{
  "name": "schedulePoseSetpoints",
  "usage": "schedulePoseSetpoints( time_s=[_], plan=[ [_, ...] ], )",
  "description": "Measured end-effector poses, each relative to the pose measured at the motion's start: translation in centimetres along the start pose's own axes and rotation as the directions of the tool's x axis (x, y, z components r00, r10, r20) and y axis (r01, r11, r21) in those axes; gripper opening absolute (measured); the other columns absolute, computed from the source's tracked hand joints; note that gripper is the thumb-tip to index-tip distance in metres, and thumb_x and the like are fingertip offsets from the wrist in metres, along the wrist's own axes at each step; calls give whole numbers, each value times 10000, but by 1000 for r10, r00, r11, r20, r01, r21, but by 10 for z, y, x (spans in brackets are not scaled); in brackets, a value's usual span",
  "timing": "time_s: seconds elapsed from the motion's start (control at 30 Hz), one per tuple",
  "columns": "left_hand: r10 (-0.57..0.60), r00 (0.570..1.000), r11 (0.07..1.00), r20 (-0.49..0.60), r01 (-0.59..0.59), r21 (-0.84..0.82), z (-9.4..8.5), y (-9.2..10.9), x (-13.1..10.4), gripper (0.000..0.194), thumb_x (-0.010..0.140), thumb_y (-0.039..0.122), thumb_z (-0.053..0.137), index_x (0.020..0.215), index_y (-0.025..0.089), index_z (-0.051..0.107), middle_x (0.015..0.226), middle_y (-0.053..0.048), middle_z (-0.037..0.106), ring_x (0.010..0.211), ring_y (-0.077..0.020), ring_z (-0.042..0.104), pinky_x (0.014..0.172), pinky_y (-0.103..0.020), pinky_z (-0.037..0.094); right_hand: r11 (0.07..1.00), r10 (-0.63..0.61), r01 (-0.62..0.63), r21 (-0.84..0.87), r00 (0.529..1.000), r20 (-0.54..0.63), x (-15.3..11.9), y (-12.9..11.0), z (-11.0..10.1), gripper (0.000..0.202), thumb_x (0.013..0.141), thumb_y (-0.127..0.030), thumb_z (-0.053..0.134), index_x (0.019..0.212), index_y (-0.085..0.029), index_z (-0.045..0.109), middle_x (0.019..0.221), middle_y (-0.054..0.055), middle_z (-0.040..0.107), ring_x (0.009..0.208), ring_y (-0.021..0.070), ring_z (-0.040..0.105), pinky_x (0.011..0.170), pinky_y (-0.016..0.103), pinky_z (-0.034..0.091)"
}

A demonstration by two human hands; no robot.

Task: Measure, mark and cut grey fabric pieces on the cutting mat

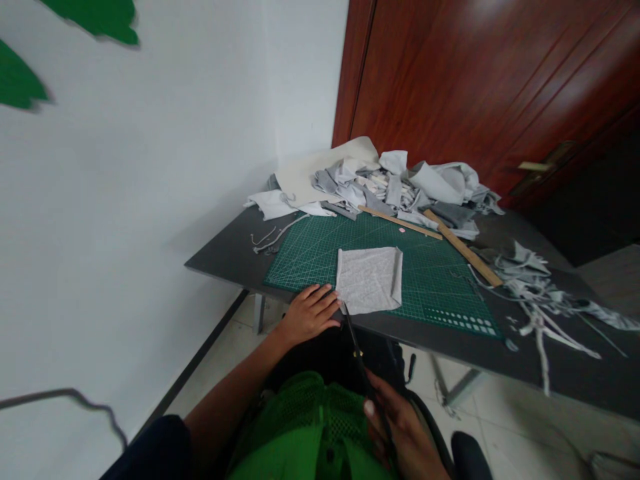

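Observation:
A roughly square piece of light grey cloth (373, 280) lies near the front edge of a green cutting mat (310, 257). My left hand (313, 313) rests at the cloth's left front corner, fingers stretched out, fingertips touching its edge. With my right hand (395, 420) I grip the handles of black scissors (354, 340), low in front of my body. Their blades point away from me and the tip meets the cloth's front left corner. I cannot tell whether the blades are apart.
Grey and white fabric scraps (395, 183) are heaped at the back of the dark table (225, 247). Two wooden rulers (463, 250) lie along the mat's far and right sides. Cloth strips (537, 317) spread over the right side. A white wall (200, 133) borders the left.

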State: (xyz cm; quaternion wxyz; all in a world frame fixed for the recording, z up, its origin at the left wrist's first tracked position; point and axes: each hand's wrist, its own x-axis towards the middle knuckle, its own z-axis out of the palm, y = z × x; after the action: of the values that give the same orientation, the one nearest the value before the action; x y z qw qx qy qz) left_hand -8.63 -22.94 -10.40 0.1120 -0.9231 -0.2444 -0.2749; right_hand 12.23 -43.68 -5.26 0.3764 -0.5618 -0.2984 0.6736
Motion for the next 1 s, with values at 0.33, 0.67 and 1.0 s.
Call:
schedulePoseSetpoints(
  time_s=[0.33, 0.67, 1.0],
  plan=[
    [10, 999, 999, -34, -9, 35, -1, 1, 1, 457, 986, 475, 624, 1346, 192, 633, 1365, -102, 684, 1365, -290, 564, 1166, -483, 434, 999, -18, 17, -35, 1000, -6, 3, 1, -2, 1156, 658, -781, 783, 1544, -132, 424, 547, -91, 449, 425, 75, 334, 396, 223, 328],
    [-2, 1000, 1000, -28, 2, 28, -2, 1, 3, 452, 992, 496, 610, 1313, 180, 641, 1365, -101, 686, 1351, -291, 577, 1150, -475, 445, 992, -70, 76, 96, 995, -66, 7, 14, -5, 790, 755, -682, 781, 1366, -231, 562, 665, -76, 493, 425, 42, 332, 358, 161, 285],
    [-68, 998, 998, -6, 68, 4, -5, 5, 6, 540, 998, 543, 568, 1367, 150, 608, 1373, -120, 675, 1342, -281, 573, 1146, -453, 422, 992, -76, 78, 95, 997, -20, 13, 16, -12, 772, 764, -683, 772, 1353, -245, 533, 677, -76, 487, 442, 55, 360, 349, 153, 281]
  ],
)
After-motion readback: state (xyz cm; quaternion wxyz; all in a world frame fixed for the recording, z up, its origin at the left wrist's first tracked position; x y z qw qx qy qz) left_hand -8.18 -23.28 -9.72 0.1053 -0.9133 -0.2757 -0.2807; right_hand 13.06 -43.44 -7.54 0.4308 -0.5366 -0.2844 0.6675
